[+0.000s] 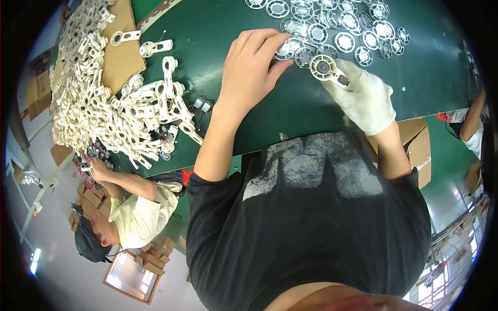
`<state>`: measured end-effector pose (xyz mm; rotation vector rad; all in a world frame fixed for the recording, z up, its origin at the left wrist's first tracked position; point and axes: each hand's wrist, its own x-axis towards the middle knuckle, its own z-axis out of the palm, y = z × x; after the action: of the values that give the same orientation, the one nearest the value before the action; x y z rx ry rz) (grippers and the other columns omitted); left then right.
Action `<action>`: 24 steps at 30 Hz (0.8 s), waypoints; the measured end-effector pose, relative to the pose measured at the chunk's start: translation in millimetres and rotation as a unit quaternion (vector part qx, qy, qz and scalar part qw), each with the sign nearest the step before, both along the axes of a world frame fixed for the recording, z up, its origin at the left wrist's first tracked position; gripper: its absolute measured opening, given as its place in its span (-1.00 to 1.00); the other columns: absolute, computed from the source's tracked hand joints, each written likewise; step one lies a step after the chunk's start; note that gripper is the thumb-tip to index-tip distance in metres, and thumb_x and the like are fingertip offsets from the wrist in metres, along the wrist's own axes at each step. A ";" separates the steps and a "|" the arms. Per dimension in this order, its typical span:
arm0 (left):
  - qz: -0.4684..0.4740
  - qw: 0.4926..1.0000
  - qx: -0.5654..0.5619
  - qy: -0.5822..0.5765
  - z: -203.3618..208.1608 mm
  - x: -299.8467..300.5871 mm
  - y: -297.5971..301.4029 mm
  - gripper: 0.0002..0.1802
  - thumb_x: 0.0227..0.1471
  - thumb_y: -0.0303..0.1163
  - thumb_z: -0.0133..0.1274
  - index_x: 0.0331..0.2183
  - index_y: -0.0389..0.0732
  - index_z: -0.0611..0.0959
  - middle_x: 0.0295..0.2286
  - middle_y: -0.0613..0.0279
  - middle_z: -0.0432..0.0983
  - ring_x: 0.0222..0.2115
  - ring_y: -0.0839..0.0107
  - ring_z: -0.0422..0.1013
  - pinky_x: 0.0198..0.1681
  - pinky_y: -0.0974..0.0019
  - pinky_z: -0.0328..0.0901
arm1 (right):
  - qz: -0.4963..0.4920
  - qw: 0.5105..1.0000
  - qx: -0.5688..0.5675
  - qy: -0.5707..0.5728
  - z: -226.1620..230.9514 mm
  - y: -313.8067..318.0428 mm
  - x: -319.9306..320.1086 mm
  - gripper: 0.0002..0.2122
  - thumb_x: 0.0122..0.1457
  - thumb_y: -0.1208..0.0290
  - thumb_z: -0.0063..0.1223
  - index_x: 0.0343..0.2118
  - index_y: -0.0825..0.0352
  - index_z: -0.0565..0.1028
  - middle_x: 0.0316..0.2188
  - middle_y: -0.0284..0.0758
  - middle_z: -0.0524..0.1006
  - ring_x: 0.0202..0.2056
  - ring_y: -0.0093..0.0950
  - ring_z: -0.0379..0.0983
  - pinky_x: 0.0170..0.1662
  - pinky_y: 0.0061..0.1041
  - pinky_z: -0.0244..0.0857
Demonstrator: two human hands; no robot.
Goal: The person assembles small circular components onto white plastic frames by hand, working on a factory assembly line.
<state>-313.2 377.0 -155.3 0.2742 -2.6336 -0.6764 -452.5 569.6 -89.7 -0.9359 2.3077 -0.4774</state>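
Note:
My bare left hand [251, 70] reaches to the near left of a cluster of round, clear-and-silvery spoked rings [344, 42]. Its thumb and fingers close around the edge of one spoked ring [284, 50], partly hidden by the fingertips. In a white glove, my right hand [363, 96] grips a cream plastic housing [340, 79] by its short handle. The housing's round head carries a spoked ring with a dark centre and points toward the cluster. A bit of red wire shows near where head and handle meet.
A large heap of cream plastic housings [119, 116] covers the table's left side, partly on cardboard [122, 57]. Small grey motors with wires [203, 104] lie beside it. At the left edge, a co-worker [137, 212] handles red-and-black wired parts. Another person's arm [474, 116] shows far right.

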 end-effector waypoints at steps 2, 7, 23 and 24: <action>-0.013 0.997 0.062 0.042 15.9 1.6 7.1 -0.45 -0.20 -0.32 0.42 -0.07 -0.11 0.67 -0.14 0.28 0.56 -0.12 0.18 0.44 -0.06 0.17 0.38 | -0.003 1.000 0.006 -0.007 0.4 -1.2 -0.4 -0.60 0.21 0.02 0.13 0.01 0.16 0.58 -0.34 -0.19 0.67 -0.26 -0.18 0.64 -0.16 -0.24 0.49; -0.044 0.993 0.093 0.064 34.2 0.5 28.9 -0.43 -0.24 -0.33 0.43 -0.08 -0.09 0.69 -0.15 0.29 0.58 -0.14 0.19 0.46 -0.08 0.19 0.41 | 0.076 0.994 -0.057 0.047 -0.7 -4.9 5.9 -0.73 0.18 0.16 0.15 -0.13 0.14 0.59 -0.47 -0.20 0.62 -0.35 -0.14 0.61 -0.26 -0.20 0.49; -0.041 0.953 0.292 0.067 28.7 13.9 31.2 -0.45 -0.19 -0.51 0.45 -0.06 -0.27 0.71 -0.04 0.10 0.65 0.01 0.22 0.56 0.08 0.25 0.43 | 0.106 0.987 -0.112 0.046 -2.5 -8.9 12.3 -0.67 0.14 0.19 0.20 -0.03 0.13 0.57 -0.45 -0.21 0.64 -0.36 -0.15 0.62 -0.30 -0.22 0.51; -0.042 0.952 0.294 0.068 27.3 13.7 30.3 -0.44 -0.20 -0.51 0.45 -0.05 -0.27 0.71 -0.04 0.09 0.65 0.02 0.21 0.56 0.10 0.25 0.42 | 0.105 0.987 -0.111 0.046 -3.4 -8.4 13.2 -0.67 0.14 0.19 0.20 -0.03 0.13 0.57 -0.45 -0.21 0.64 -0.36 -0.15 0.62 -0.30 -0.22 0.51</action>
<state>-299.5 407.3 -128.0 0.2677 -2.2637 -1.4493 -439.3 561.1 -93.1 -1.3184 2.2343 -0.6206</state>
